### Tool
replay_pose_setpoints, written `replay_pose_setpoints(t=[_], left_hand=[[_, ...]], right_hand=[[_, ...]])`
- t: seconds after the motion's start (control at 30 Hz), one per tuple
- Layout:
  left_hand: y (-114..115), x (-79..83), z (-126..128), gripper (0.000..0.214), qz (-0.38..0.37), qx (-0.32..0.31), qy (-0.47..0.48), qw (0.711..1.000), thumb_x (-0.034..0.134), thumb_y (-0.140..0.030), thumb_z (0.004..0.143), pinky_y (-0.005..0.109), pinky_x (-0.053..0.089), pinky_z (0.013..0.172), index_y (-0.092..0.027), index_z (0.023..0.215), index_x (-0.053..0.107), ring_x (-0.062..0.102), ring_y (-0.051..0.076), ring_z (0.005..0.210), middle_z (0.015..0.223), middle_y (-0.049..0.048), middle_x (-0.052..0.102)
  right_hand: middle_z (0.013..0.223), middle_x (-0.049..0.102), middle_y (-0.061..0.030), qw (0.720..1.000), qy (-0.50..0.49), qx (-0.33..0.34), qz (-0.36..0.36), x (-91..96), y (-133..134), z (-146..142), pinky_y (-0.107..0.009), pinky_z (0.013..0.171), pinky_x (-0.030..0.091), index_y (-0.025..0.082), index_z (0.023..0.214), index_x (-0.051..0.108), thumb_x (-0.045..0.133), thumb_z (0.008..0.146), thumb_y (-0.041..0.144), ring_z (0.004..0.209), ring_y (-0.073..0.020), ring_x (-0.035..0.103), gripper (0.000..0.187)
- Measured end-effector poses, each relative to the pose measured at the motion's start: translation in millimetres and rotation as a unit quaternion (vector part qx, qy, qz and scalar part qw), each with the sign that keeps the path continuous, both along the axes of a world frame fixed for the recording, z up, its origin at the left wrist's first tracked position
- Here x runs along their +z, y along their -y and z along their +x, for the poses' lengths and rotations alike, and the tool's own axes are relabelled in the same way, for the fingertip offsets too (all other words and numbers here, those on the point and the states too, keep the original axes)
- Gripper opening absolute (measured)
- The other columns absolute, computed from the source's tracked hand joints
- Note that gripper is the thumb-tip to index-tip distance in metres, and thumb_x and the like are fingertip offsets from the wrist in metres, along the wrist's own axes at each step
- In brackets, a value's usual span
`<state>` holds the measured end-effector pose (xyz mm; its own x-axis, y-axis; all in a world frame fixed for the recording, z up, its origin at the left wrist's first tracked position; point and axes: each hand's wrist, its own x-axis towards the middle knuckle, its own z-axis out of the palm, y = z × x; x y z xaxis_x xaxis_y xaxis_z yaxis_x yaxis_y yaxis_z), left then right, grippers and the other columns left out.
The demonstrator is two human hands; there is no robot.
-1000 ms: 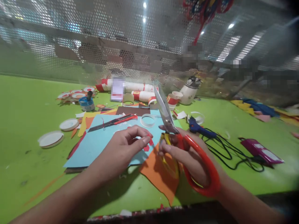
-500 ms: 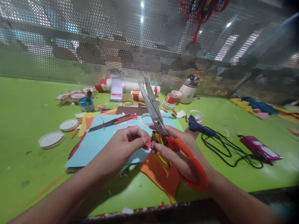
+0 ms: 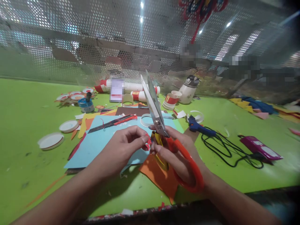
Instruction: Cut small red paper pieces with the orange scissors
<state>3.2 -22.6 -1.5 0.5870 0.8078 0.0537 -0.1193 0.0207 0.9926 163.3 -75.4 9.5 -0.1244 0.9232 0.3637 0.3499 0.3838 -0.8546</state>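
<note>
Between the thumb and fingers of my left hand [image 3: 127,145] is a small piece of red paper [image 3: 148,143]. My right hand [image 3: 180,156] carries scissors with orange handles [image 3: 191,168], their blades pointing up and slightly apart. Its fingertips also pinch a curled yellow strip [image 3: 161,156] and come close to the red paper; whether they touch it I cannot tell. Beneath both hands lie a light blue sheet [image 3: 93,150] and an orange sheet [image 3: 154,175]. A second pair of scissors, dark with red handles [image 3: 126,119], rests on the blue sheet.
A blue glue gun [image 3: 201,127] with a black cord lies to the right, beside a purple box [image 3: 261,147]. White lids [image 3: 51,142] and a blue jar [image 3: 86,104] stand left. Paper tubes [image 3: 138,96], a cup [image 3: 172,100] and a white bottle [image 3: 188,90] are at the back.
The scissors in my right hand have turned slightly, their blades now more upright with the tips a little to the right. Both hands stay close together on the same pieces.
</note>
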Motion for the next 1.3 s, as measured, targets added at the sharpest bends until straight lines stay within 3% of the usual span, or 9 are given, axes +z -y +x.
replay_pose_setpoints(t=[0.2, 0.4, 0.6, 0.87, 1.07, 1.3], left_hand=[[0.8, 0.6, -2.3, 0.018, 0.008, -0.002, -0.004, 1.000, 0.055, -0.028, 0.085, 0.028, 0.041, 0.076, -0.017, 0.071, 0.057, 0.056, 0.014, 0.076, 0.076, 0.0004, 0.061], [1.5, 2.0, -1.9, 0.019, 0.025, 0.007, -0.026, 0.999, 0.054, -0.028, 0.085, 0.030, 0.042, 0.076, -0.018, 0.070, 0.056, 0.055, 0.015, 0.075, 0.076, 0.0003, 0.059], [1.6, 3.9, -1.0, 0.019, 0.026, -0.008, -0.008, 1.000, 0.055, -0.026, 0.085, 0.027, 0.043, 0.075, -0.017, 0.069, 0.057, 0.057, 0.013, 0.075, 0.075, -0.0006, 0.061], [1.0, 3.3, -0.8, 0.018, 0.031, 0.001, -0.008, 0.999, 0.056, -0.025, 0.085, 0.027, 0.043, 0.073, -0.017, 0.068, 0.058, 0.056, 0.013, 0.073, 0.073, 0.0001, 0.060], [1.1, 3.5, 0.1, 0.018, 0.038, 0.001, -0.009, 0.999, 0.056, -0.025, 0.084, 0.027, 0.044, 0.073, -0.017, 0.068, 0.058, 0.057, 0.014, 0.073, 0.073, 0.0003, 0.060], [1.6, 2.5, 0.4, 0.017, 0.026, 0.009, -0.005, 1.000, 0.056, -0.025, 0.084, 0.027, 0.043, 0.073, -0.018, 0.069, 0.059, 0.057, 0.014, 0.073, 0.072, 0.0004, 0.062]], right_hand=[[0.084, 0.062, -0.0002, 1.000, -0.014, -0.009, -0.021, 1.1, 0.7, -1.8, -0.025, 0.069, 0.051, 0.020, 0.104, 0.061, 0.056, 0.077, 0.006, 0.077, -0.0143, 0.060, 0.031], [0.088, 0.065, -0.0023, 0.998, -0.026, -0.021, -0.044, 1.1, 0.0, -2.4, -0.027, 0.068, 0.052, 0.017, 0.110, 0.057, 0.056, 0.081, 0.015, 0.076, -0.0154, 0.062, 0.029], [0.071, 0.061, 0.0010, 0.996, -0.066, -0.016, -0.064, 0.9, 0.1, -4.9, -0.025, 0.065, 0.051, 0.014, 0.110, 0.054, 0.054, 0.080, 0.015, 0.068, -0.0135, 0.059, 0.030], [0.075, 0.060, 0.0006, 0.994, -0.082, -0.010, -0.074, -1.6, 0.3, -5.2, -0.028, 0.072, 0.051, 0.017, 0.109, 0.054, 0.054, 0.082, 0.018, 0.078, -0.0160, 0.061, 0.027], [0.075, 0.058, 0.0006, 0.991, -0.101, -0.018, -0.082, -0.6, 0.6, -7.8, -0.029, 0.069, 0.052, 0.018, 0.107, 0.053, 0.054, 0.080, 0.019, 0.072, -0.0150, 0.059, 0.027], [0.075, 0.056, 0.0002, 0.994, -0.078, -0.026, -0.077, -1.9, 0.1, -6.6, -0.029, 0.070, 0.051, 0.018, 0.108, 0.054, 0.053, 0.079, 0.016, 0.080, -0.0175, 0.059, 0.028]])
